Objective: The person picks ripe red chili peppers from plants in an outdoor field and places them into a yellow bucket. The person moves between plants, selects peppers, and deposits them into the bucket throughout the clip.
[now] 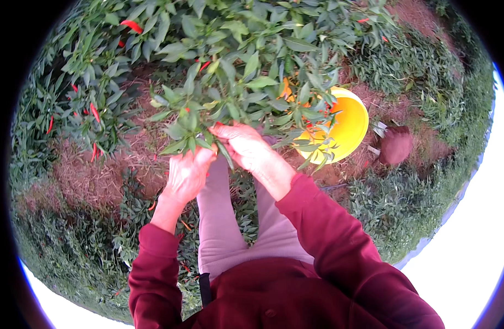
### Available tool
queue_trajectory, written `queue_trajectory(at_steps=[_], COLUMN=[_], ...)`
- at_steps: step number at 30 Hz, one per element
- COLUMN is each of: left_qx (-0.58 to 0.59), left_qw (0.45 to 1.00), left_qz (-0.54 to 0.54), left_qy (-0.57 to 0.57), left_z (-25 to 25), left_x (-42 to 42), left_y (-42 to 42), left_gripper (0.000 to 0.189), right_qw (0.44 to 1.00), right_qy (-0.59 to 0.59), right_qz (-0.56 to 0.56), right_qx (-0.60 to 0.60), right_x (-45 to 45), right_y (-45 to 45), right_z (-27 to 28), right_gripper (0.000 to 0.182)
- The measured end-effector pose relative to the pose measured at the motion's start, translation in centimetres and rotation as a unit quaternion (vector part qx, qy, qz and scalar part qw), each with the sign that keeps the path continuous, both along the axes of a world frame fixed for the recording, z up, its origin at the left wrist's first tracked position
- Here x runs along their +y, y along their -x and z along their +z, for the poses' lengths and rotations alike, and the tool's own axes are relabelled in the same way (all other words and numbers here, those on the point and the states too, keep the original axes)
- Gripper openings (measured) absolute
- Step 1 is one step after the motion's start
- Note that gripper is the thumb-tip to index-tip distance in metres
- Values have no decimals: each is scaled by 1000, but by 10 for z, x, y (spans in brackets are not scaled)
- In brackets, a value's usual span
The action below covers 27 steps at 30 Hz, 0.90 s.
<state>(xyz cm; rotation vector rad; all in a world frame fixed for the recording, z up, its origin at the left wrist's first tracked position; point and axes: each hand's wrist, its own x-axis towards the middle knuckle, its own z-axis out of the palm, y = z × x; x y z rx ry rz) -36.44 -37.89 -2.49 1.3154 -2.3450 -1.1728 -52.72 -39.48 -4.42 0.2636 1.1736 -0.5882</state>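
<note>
Both of my hands are at a leafy branch of a chili pepper plant (190, 129) in front of my legs. My left hand (188, 172) is closed at the lower leaves, thumb and fingers pinching the branch; its fingertips are partly hidden by leaves. Just to the right, my right hand (247, 148) has its fingers drawn together at the same branch. A bit of a red chili pepper (219, 123) shows at its fingertips, most of it covered. One long green leaf (225, 155) hangs between the two hands.
A yellow bucket (352, 123) stands on the ground at right, partly behind leaves, with red peppers (310, 124) visible at its left side. Red chilies (94, 112) hang on plants at left. Beyond the bucket lies a reddish-brown object (396, 144). Dry straw (91, 177) covers the soil.
</note>
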Motion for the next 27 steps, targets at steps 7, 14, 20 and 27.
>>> queue_trajectory(at_steps=[7,14,20,27], left_qx=[144,129,231,285], left_qw=[831,638,591,539], left_qz=[274,183,236,306], left_qy=[-462,-737,-736,-732], left_z=[30,84,22,26], left_x=[54,79,93,88], left_y=[42,121,256,293], left_gripper=[9,23,45,47], right_qw=[991,944,972,914], right_qy=[44,151,14,-98], right_qz=[102,199,-177,-286], right_qx=[72,217,154,272], right_x=[15,128,157,194], right_y=[11,95,240,310], right_z=[-8,-2,37,17], right_gripper=[26,26,33,33])
